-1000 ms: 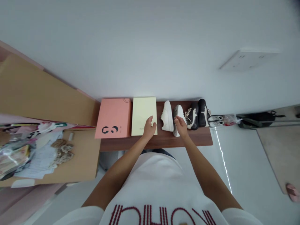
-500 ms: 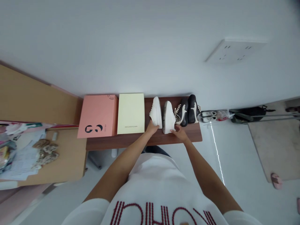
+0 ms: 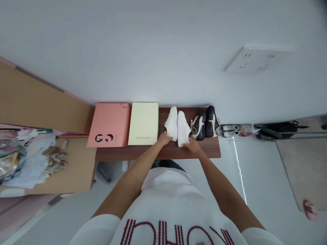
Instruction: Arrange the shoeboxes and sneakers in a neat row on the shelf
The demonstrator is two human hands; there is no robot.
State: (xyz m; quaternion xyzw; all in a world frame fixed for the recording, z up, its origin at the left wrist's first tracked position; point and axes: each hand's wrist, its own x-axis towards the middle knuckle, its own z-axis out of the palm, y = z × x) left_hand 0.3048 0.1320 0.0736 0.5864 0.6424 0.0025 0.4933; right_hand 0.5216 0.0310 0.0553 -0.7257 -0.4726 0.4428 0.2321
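Note:
Two white sneakers stand side by side on a dark wooden bench [image 3: 143, 154], toes toward the wall. My left hand [image 3: 164, 139] is closed on the heel end of the left white sneaker [image 3: 171, 122]. With its fingers at the heel, my right hand [image 3: 192, 146] grips the right white sneaker [image 3: 183, 129]. That shoe sits slightly nearer to me than its mate. Just right of them is a pair of dark sneakers with cream laces, the left dark sneaker [image 3: 200, 126] and the right dark sneaker [image 3: 211, 122], close to my right fingers.
A cream box [image 3: 144, 122] and a pink box [image 3: 109, 124] lie on the bench's left part. At left stands a desk [image 3: 79, 163] with papers and scrunchies. A wall socket plate [image 3: 258, 61] is ahead. More shoes [image 3: 230, 131] and a pink slipper [image 3: 310, 209] are on the floor.
The two white sneakers are closer together, their sides now about touching. My right hand has shifted a little left with its shoe. The view has tilted slightly.

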